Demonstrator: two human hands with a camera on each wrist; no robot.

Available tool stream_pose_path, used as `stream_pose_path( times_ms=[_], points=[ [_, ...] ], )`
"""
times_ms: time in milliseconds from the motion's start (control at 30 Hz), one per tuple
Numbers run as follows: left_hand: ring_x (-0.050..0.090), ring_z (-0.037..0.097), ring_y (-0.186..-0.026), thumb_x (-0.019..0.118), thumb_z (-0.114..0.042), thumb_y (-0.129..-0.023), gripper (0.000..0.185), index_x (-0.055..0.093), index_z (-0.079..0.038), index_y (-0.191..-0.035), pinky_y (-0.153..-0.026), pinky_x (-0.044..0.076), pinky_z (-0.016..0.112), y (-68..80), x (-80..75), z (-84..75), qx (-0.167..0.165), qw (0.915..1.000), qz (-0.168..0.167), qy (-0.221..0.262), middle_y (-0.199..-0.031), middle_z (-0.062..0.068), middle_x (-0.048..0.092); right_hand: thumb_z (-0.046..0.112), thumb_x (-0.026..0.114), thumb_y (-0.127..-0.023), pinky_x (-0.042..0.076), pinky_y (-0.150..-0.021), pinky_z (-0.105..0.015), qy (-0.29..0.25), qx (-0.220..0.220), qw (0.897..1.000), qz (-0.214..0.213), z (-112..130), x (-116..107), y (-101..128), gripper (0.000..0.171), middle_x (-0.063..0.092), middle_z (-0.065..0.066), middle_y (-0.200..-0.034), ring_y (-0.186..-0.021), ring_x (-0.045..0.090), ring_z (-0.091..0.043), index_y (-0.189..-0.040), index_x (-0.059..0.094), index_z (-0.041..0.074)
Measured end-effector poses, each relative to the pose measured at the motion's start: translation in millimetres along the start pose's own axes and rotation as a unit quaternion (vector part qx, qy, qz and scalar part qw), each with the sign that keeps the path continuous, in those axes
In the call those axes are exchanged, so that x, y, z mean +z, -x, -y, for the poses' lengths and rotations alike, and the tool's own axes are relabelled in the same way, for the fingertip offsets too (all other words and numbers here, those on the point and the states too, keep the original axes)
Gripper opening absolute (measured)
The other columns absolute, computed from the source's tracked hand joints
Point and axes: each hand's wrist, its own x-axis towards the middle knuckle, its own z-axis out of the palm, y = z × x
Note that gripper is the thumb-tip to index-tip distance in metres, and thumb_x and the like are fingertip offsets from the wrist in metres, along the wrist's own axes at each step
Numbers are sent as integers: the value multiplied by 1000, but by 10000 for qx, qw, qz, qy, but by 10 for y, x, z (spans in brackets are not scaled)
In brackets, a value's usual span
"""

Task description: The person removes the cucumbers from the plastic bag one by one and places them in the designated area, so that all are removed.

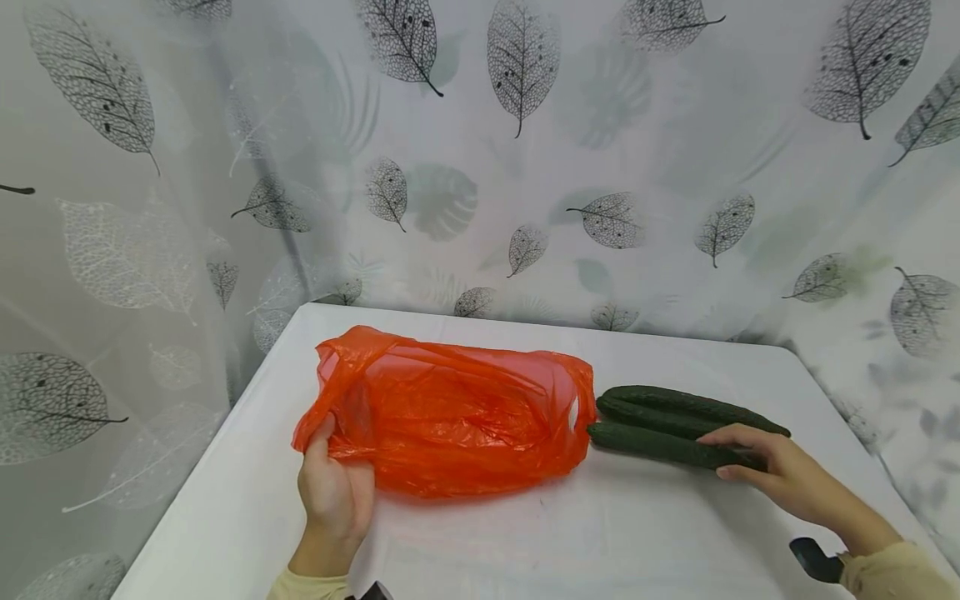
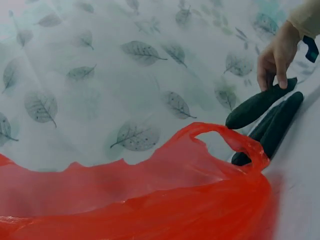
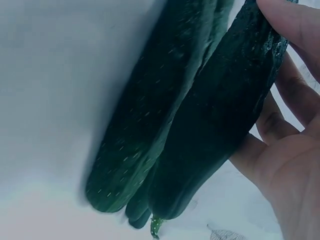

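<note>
My left hand (image 1: 333, 492) grips the left end of a red-orange plastic bag (image 1: 465, 417), its fingers partly hidden by the film. The bag lies on its side, and a loop handle (image 2: 200, 127) stands up at its right end. With fingers and thumb, my right hand (image 1: 772, 471) holds a dark green cucumber (image 1: 645, 443) near its right end. In the left wrist view this cucumber is raised at a tilt above two other cucumbers (image 2: 282, 122). Those two lie side by side on the table, their left ends close to the bag.
The white table (image 1: 600, 542) has a back edge and side edges against a hanging leaf-print curtain (image 1: 465, 167). A dark strap (image 1: 813, 560) shows at the right wrist by the pale sleeve.
</note>
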Motion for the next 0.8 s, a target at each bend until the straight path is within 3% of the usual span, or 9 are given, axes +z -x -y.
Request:
stream_pose_path(
  times_ms=[267,467,800],
  points=[
    [20,23,-132,30,-29,-99,44,20,-17,-140,-108,20,40,-10,14,5,-28,9999,-63,-90,-144,3,25,18,70,-80,45,-73,-20,143,-66,9999,-43,-129,-5,145,39,60,7,-113,-108,44,8,-117,60,21],
    [21,23,-132,29,-29,-99,44,20,-17,-140,-108,20,39,-22,9,13,-9,9999,-66,-79,-144,3,25,21,71,-79,45,-72,-19,224,135,9996,70,-220,39,244,39,60,8,-113,-104,46,7,-116,61,23],
    [20,25,-132,28,-29,-99,43,21,-18,-140,-108,19,42,-60,-2,60,-84,9999,-38,-111,-144,5,25,11,77,-69,50,-72,-34,1198,-378,9920,-158,-162,166,186,46,59,11,-108,-97,56,-10,-112,63,24]
  ],
)
